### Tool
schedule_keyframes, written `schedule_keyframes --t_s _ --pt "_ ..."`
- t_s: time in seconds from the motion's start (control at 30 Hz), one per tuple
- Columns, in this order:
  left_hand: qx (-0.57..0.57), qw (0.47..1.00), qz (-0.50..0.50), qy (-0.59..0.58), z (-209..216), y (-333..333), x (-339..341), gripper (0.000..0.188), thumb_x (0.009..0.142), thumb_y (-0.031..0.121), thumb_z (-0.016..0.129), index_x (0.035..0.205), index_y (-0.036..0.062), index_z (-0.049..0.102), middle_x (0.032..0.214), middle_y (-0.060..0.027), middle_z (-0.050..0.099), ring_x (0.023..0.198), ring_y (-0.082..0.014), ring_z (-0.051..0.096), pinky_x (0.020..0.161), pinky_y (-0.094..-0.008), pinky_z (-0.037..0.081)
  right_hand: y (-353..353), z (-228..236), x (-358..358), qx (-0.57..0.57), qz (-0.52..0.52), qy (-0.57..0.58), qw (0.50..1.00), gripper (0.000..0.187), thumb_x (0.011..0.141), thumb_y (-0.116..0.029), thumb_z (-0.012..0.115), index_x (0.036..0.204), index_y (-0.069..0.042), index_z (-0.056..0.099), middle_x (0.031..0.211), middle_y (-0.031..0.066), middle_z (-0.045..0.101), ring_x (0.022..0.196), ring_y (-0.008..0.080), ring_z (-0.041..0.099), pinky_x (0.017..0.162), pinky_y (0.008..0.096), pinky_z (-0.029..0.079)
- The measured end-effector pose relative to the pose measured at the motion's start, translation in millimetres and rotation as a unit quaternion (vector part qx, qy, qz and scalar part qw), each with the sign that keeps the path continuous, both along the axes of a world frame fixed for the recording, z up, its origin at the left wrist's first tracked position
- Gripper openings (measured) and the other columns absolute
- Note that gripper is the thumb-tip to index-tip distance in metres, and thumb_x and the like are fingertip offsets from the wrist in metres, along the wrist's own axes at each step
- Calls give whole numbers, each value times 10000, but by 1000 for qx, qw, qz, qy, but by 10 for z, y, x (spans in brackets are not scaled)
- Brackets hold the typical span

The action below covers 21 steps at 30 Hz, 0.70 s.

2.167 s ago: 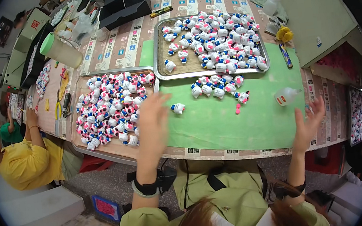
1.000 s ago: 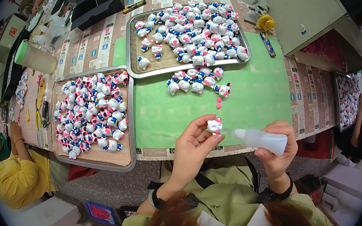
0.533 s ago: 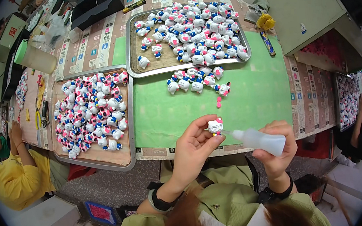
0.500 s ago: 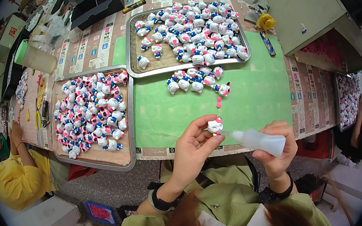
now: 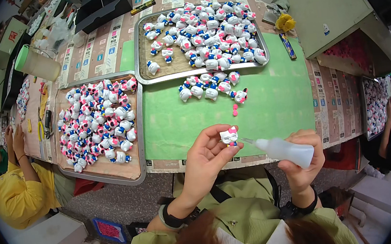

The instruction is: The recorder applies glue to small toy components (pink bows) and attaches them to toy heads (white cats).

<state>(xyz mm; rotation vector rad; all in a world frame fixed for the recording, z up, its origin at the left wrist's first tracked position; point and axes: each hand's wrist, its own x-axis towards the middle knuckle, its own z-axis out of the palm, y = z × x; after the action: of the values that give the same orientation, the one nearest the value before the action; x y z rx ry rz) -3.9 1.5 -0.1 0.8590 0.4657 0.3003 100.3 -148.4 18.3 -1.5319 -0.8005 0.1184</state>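
Between the thumb and fingers of my left hand [image 5: 209, 154] is a small white cat figurine [image 5: 229, 136] with a pink bow and blue clothes. My right hand [image 5: 304, 158] grips a translucent squeeze bottle [image 5: 286, 151], tilted so its thin nozzle points left at the figurine. The nozzle tip is beside the figurine; whether it touches cannot be told. Beyond my hands, a few small pink pieces [image 5: 235, 110] lie on the green mat [image 5: 280, 107], next to a loose figurine [image 5: 240, 96] with a pink and black part on it. Several more figurines [image 5: 211, 93] stand in a cluster behind.
A metal tray [image 5: 142, 60] heaped with white figurines sits at the back. Another tray [image 5: 141, 128] at left holds figurines with pink and black parts. A grey cabinet [image 5: 331, 5] stands at right. People work at both sides; one wears a yellow shirt [image 5: 23, 199].
The figurine in my left hand has shifted slightly left and turned a little. The bottle's nozzle has risen from the figurine's lower part toward its head, and my right hand has moved slightly right.
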Motion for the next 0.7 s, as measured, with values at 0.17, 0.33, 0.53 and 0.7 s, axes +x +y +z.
schedule_keyframes --t_s 0.17,0.33,0.53,0.7 --pt "3 1000 3 -2 -1 0 -10 349 763 -73 505 1087 -20 387 1106 -171 475 930 -193 535 822 -290 448 2 -4 25 -14 -4 -24 1000 434 590 -149 764 907 -10 503 780 92 514 675 145 498 595 240 403" --pt "31 999 10 0 -13 0 -6 334 766 -75 499 1077 -15 393 1112 -166 471 931 -188 532 828 -292 439 -18 2 43 -19 6 -15 1000 414 601 -153 756 898 -12 503 789 87 523 681 141 504 602 240 405" --pt "42 999 34 9 -60 29 -8 319 782 -59 497 1082 -15 397 1061 -113 488 931 -168 532 806 -257 430 65 -142 220 79 -101 194 973 324 695 -97 658 921 -5 446 877 94 529 786 149 523 662 254 428" --pt "24 997 68 17 -79 123 -55 312 780 -57 493 1073 -12 394 1091 -130 477 928 -186 530 814 -271 428 114 -508 721 24 -170 178 969 305 730 -14 585 974 -6 403 955 113 507 859 177 514 733 273 420"
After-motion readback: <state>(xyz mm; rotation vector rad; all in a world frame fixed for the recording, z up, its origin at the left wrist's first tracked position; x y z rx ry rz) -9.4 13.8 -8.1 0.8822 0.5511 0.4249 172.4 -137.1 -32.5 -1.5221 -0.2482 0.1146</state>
